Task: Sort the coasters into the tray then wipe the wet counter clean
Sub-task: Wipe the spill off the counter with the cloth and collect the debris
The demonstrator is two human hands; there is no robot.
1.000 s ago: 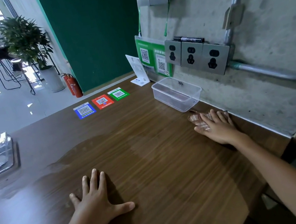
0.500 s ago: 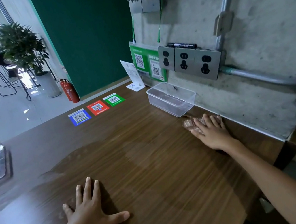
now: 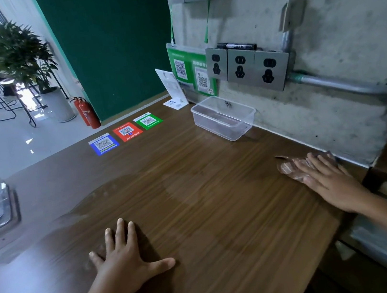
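Pressing our right hand point(image 3: 327, 176) flat on the clear coaster point(image 3: 291, 169) at the tabletop's point(image 3: 221, 205) far right, we should drag it edgeward, then pinch; left hand point(image 3: 124, 262) rests splayed, empty.

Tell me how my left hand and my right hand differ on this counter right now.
The left hand lies flat on bare wood with fingers spread and thumb out wide; the right hand keeps its fingers closer together. The left hand covers nothing, while the right hand presses on a clear, coaster-like piece near the wall. The left hand sits near the wet patch; the right hand is over by the counter's far edge. Both rest palm down on the wooden counter.
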